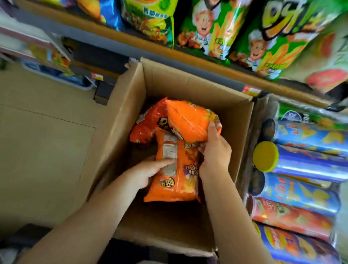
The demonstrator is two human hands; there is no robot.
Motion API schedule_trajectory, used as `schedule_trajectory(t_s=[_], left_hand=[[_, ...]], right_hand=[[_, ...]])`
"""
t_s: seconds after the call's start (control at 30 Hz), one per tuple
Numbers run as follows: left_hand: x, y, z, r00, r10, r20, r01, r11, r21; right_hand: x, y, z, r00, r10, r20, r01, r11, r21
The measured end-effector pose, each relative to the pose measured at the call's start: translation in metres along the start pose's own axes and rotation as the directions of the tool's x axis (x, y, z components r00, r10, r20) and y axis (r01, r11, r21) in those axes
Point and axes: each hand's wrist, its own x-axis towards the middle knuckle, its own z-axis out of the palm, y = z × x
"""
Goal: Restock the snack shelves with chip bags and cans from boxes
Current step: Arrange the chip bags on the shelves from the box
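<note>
Inside the open cardboard box (192, 85), the left hand (145, 171) grips one orange chip bag (176, 173) while the right hand (215, 149) grips another orange bag (188, 120), evidently lifting both out for shelving.

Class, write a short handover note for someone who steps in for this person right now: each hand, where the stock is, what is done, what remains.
Left hand: grip on the near orange chip bag, thumb across its label.
Right hand: grip on the far orange chip bag, tilted up above the first.
A third, redder bag lies deeper in the open cardboard box.
Chip cans lie on their sides in the box to the right.
The shelf above already holds green bags.
Left: shelve the three bags, then the cans.
</note>
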Motion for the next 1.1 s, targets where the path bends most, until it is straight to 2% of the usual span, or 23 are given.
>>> schedule_trajectory(t_s=[0.07, 0.17, 0.3, 0.4, 0.53, 0.63, 0.73, 0.8, 0.9, 1.1], left_hand=[[-0.035, 0.010, 0.007, 0.996, 0.090, -0.003, -0.090, 0.995, -0.041], [-0.088, 0.029, 0.016, 0.977, 0.197, -0.078, -0.203, 0.976, -0.080], [-0.155, 0.055, 0.038, 0.915, 0.382, -0.127, -0.396, 0.911, -0.113], [-0.197, 0.072, 0.062, 0.826, 0.529, -0.196, -0.560, 0.811, -0.173], [-0.235, 0.087, 0.094, 0.648, 0.714, -0.265, -0.758, 0.639, -0.131], [-0.248, 0.093, 0.112, 0.520, 0.818, -0.246, -0.829, 0.553, 0.088], [-0.263, 0.094, 0.139, 0.473, 0.866, -0.165, -0.824, 0.501, 0.267], [-0.265, 0.091, 0.159, 0.479, 0.872, -0.100, -0.825, 0.487, 0.288], [-0.257, 0.083, 0.186, 0.531, 0.847, 0.022, -0.800, 0.493, 0.341], [-0.248, 0.072, 0.226, 0.532, 0.837, 0.126, -0.799, 0.448, 0.401]], right_hand=[[-0.029, -0.029, -0.030, 0.985, -0.161, 0.062, 0.162, 0.987, -0.019], [-0.063, -0.071, -0.072, 0.910, -0.397, 0.116, 0.410, 0.904, -0.122], [-0.108, -0.118, -0.121, 0.827, -0.546, 0.129, 0.556, 0.829, -0.055], [-0.135, -0.143, -0.156, 0.728, -0.668, 0.153, 0.682, 0.729, -0.063], [-0.152, -0.160, -0.204, 0.626, -0.768, 0.136, 0.777, 0.629, -0.024], [-0.149, -0.169, -0.235, 0.658, -0.751, 0.056, 0.749, 0.660, 0.054], [-0.143, -0.182, -0.259, 0.754, -0.650, -0.101, 0.657, 0.743, 0.129], [-0.135, -0.188, -0.270, 0.809, -0.571, -0.140, 0.588, 0.785, 0.195], [-0.121, -0.191, -0.275, 0.849, -0.513, -0.131, 0.528, 0.836, 0.148], [-0.093, -0.197, -0.289, 0.905, -0.380, -0.192, 0.413, 0.893, 0.180]])
